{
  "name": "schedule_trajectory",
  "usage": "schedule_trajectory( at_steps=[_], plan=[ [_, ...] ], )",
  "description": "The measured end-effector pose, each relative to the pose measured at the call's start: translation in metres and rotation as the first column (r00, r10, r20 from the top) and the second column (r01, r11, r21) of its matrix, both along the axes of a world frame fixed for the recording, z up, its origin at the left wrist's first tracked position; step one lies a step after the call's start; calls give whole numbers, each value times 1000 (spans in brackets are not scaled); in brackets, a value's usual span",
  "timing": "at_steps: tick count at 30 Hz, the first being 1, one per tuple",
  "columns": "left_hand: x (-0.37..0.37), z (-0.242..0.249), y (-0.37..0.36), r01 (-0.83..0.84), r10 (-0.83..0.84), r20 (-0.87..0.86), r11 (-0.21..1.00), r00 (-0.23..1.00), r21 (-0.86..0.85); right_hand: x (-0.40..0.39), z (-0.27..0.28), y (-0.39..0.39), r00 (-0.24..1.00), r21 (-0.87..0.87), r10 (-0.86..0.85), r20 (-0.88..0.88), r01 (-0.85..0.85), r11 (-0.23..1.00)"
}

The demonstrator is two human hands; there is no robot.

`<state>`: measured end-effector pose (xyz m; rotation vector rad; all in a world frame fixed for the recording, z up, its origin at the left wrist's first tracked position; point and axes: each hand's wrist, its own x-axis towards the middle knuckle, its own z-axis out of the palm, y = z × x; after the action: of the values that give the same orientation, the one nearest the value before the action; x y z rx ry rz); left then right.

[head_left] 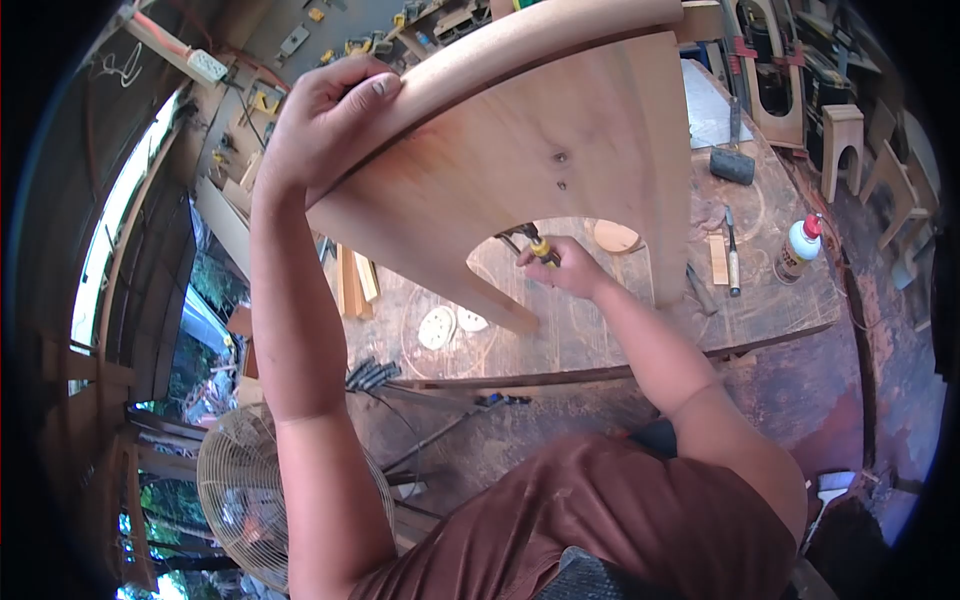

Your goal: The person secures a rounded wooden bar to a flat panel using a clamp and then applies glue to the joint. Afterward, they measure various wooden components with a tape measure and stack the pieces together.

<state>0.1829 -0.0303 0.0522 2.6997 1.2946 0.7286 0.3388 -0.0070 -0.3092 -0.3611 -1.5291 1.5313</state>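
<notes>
A large wooden panel [540,130] with an arched cutout and a rounded top rail [500,50] stands on the workbench [570,345]. My left hand [335,115] is closed over the left end of the rail, thumb on top. Below, at the edge of the arch, my right hand [565,268] is wrapped round a tool with a yellow and black handle [541,249]. The far end of that tool is partly hidden behind the panel.
On the bench lie a black mallet [732,166], a chisel [733,260], a hammer [702,292], a bottle with a red cap [797,250], sanding discs [437,327] and wood strips [355,285]. A fan [235,490] stands at lower left.
</notes>
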Motion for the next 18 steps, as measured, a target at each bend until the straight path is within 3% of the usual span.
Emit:
schedule_trajectory(
  at_steps=[1, 3, 5, 9, 10, 11, 13, 14, 15, 17, 18],
  plan=[
    [2, 1, -2, -16, 16, -22, 1000, 1000, 8, -2, -2, -2, 988, 67, -157, -5, 157, 985],
    [2, 2, -3, -15, 17, -71, 1000, 997, 23, -2, 1, -12, 988, 4, -153, 34, 152, 988],
    [4, 2, -6, -35, 35, -6, 999, 999, 13, 2, 10, -14, 971, -1, -203, 127, 205, 979],
    [0, -3, -1, -84, 83, 72, 996, 994, 11, 6, 9, -10, 987, 4, -113, 115, 113, 994],
    [-1, 0, 0, -64, 64, 9, 997, 998, 34, 13, 12, -9, 967, 22, -75, 242, 72, 997],
    [1, 0, 1, -25, 25, 6, 999, 1000, 42, 16, 4, -12, 966, 17, -36, 257, 33, 999],
    [8, 0, -1, -36, 38, -26, 997, 999, 69, 19, -17, -21, 932, 160, -277, 233, 245, 956],
    [11, 0, -1, -36, 39, -34, 996, 999, 77, 43, -2, -29, 946, 144, -120, 302, 79, 986],
    [13, -2, -4, -73, 73, 2, 996, 997, 58, 69, 11, -38, 947, 136, -89, 310, 48, 990],
    [10, -1, -3, -109, 109, -3, 993, 994, 37, 122, 35, -48, 896, 264, 134, 422, -263, 928],
    [9, -1, -2, -132, 132, -4, 991, 991, 39, 152, 49, -43, 881, 214, 309, 358, -400, 891]
  ],
)
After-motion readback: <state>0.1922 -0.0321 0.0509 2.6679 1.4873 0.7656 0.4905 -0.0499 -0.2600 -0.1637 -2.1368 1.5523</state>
